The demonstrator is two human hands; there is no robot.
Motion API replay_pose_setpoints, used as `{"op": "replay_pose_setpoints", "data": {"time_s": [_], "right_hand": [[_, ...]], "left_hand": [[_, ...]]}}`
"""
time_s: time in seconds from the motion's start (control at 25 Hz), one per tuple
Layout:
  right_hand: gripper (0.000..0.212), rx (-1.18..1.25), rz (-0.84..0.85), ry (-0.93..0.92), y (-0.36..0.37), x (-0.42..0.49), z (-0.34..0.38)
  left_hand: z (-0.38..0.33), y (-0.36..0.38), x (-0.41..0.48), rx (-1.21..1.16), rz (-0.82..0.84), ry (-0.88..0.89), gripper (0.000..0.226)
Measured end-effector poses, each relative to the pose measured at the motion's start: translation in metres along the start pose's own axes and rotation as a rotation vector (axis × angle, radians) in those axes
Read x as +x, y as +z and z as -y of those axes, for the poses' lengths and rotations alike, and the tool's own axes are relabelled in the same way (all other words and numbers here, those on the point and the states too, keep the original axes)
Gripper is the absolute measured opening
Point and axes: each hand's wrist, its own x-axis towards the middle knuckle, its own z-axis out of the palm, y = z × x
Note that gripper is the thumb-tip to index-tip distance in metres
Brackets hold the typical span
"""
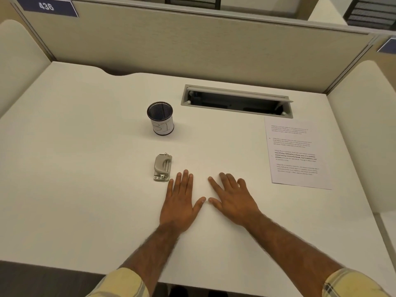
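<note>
My left hand (181,198) and my right hand (232,196) lie flat, palms down, on the white desk (85,168), fingers spread, thumbs almost meeting. Neither holds anything. A small grey hole punch (162,167) sits just left of my left hand's fingertips, apart from them. Farther back stands a black mesh cup (160,118) with a white paper label marked "BI"; it looks empty. A printed sheet of paper (296,153) lies flat at the right side of the desk.
An open cable slot (236,101) with a raised grey lid is set into the desk behind the paper. Beige partition walls (192,46) enclose the desk at the back and both sides. A sign (46,6) reads 436.
</note>
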Motion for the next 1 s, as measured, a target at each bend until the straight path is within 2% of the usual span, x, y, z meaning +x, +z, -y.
{"op": "replay_pose_setpoints", "data": {"time_s": [0.2, 0.32, 0.4, 0.52, 0.56, 0.68, 0.8, 1.0], "right_hand": [[0.068, 0.070, 0.081, 0.077, 0.000, -0.003, 0.008], [0.057, 0.265, 0.074, 0.146, -0.005, 0.003, 0.012], [0.048, 0.587, 0.024, 0.248, -0.020, 0.014, 0.007], [0.035, 1.298, -0.135, 0.596, -0.049, 0.030, -0.007], [0.031, 1.503, -0.139, 0.709, -0.057, 0.033, -0.012], [0.028, 1.858, 0.051, 0.888, -0.071, 0.037, -0.024], [0.032, 1.988, 0.189, 0.904, -0.074, 0.040, -0.029], [0.022, 1.985, 0.221, 0.821, -0.087, 0.070, -0.020]], "left_hand": [[0.000, 0.001, 0.001, 0.009, 0.008, -0.002, 0.083], [0.001, 0.001, 0.000, 0.009, 0.006, -0.001, 0.082], [0.001, 0.001, 0.000, 0.010, 0.002, 0.003, 0.082], [0.001, 0.002, 0.001, 0.011, 0.001, 0.004, 0.082], [0.001, 0.002, 0.001, 0.011, -0.003, 0.004, 0.082], [0.001, 0.002, 0.001, 0.002, -0.009, 0.002, 0.082], [0.000, 0.002, 0.001, 0.000, -0.013, 0.001, 0.082], [0.001, 0.001, 0.000, -0.014, -0.009, 0.006, 0.083]]}}
